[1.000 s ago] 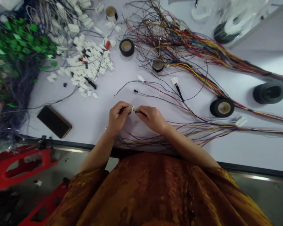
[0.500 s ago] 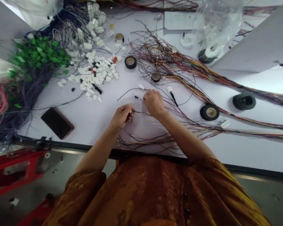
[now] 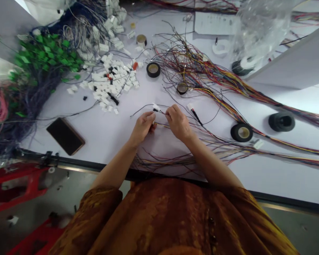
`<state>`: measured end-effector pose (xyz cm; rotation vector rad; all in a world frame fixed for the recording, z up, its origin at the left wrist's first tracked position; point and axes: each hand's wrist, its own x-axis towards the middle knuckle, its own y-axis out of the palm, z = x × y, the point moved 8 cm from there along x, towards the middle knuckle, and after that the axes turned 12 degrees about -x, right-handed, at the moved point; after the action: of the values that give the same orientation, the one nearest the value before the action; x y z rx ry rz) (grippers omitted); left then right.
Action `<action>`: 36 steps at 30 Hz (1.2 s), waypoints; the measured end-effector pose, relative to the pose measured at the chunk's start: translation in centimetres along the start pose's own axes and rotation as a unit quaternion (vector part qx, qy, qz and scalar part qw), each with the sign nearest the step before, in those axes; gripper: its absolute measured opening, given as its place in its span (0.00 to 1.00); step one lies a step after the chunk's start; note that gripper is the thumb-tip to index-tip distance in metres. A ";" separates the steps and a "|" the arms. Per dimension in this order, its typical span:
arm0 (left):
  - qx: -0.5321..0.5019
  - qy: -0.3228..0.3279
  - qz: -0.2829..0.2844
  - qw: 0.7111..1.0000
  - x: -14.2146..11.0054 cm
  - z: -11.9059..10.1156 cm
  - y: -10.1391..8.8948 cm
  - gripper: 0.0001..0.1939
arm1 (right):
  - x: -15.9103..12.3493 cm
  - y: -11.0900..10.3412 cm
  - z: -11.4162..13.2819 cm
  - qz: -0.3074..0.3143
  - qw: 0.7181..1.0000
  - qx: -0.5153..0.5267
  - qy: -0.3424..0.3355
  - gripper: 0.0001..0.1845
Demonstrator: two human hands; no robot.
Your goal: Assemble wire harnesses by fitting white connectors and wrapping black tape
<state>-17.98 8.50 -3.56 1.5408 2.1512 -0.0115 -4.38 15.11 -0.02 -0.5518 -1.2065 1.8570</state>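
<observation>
Right at the middle of the work table, the left hand (image 3: 143, 128) is curled closed on the end of a thin yellow-and-dark wire (image 3: 162, 125), though the fingers hide exactly how it's pinched. The right hand (image 3: 178, 123) is bunched up just beside it, fingertips down among some fine black leads (image 3: 162, 112), but I can't tell if it's actually gripping any. A small white connector housing (image 3: 156, 107) sits just past the left fingers on a wire, and a second one with black sleeving (image 3: 195, 115) lies a bit farther right.

Farther out, a loose mess of multicoloured wires (image 3: 199, 67) sprawls across the far right, with rolls of black electrical tape (image 3: 241, 132) dotted around it. On the far left there's a big heap of white connectors (image 3: 111, 81), then a clump of green-tagged wires (image 3: 48, 58). A phone in a brown case (image 3: 65, 136) lies near the left edge of the table (image 3: 69, 166), and a clear plastic bag (image 3: 260, 32) sits far right. An orange-brown patterned sleeve (image 3: 103, 209) fills the near edge of the view.
</observation>
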 end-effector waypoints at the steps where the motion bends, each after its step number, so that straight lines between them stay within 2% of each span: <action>1: -0.002 0.004 0.011 1.000 0.2 0.0 0.2 0.23 | -0.5 0.1 0.6 0.017 0.999 0.025 -0.020 0.12; 3: -0.010 0.014 0.030 0.999 0.4 -0.1 0.4 0.21 | -1.2 0.3 1.5 0.049 0.996 0.059 -0.050 0.12; 6: -0.030 0.024 0.040 0.998 0.6 -0.1 0.6 0.17 | -1.7 0.6 1.7 0.075 0.993 0.081 -0.050 0.11; 11: -0.006 0.063 0.030 0.998 0.2 -0.9 0.5 0.19 | -2.4 1.4 2.0 0.111 0.992 0.016 -0.065 0.16; 14: -0.008 0.087 0.008 0.996 -0.2 -1.1 0.4 0.21 | -3.0 1.2 1.6 0.102 0.992 -0.037 -0.069 0.19; 17: -0.021 0.117 -0.016 0.993 -0.7 -1.2 0.5 0.24 | -3.6 0.7 0.9 0.089 0.993 -0.052 -0.057 0.18; 20: -0.030 0.133 -0.012 0.991 -1.1 -1.5 0.7 0.27 | -4.1 0.2 0.9 0.087 0.993 -0.055 -0.052 0.18; 23: -0.046 0.112 0.005 0.993 -1.5 -1.9 0.6 0.27 | -4.3 -0.2 1.3 0.085 0.993 -0.068 -0.048 0.18; 26: -0.082 0.019 0.041 0.996 -2.3 -1.1 0.8 0.24 | -4.4 -0.6 1.5 0.068 0.994 -0.078 -0.041 0.18; 29: -0.130 -0.061 0.056 0.988 -3.4 0.5 1.6 0.27 | -4.6 -0.7 1.6 0.046 0.994 -0.085 -0.042 0.17; 32: -0.155 -0.029 0.016 0.987 -4.0 1.3 2.1 0.22 | -5.1 -0.4 2.2 0.037 0.993 -0.097 -0.059 0.16; 36: -0.107 0.042 -0.041 0.992 -4.3 1.6 1.9 0.17 | -6.0 -0.4 2.4 0.053 0.994 -0.071 -0.057 0.15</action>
<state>-14.63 4.91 -2.71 1.3524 2.1994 0.2537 -2.61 8.92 0.95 -0.6052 -1.4183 1.9240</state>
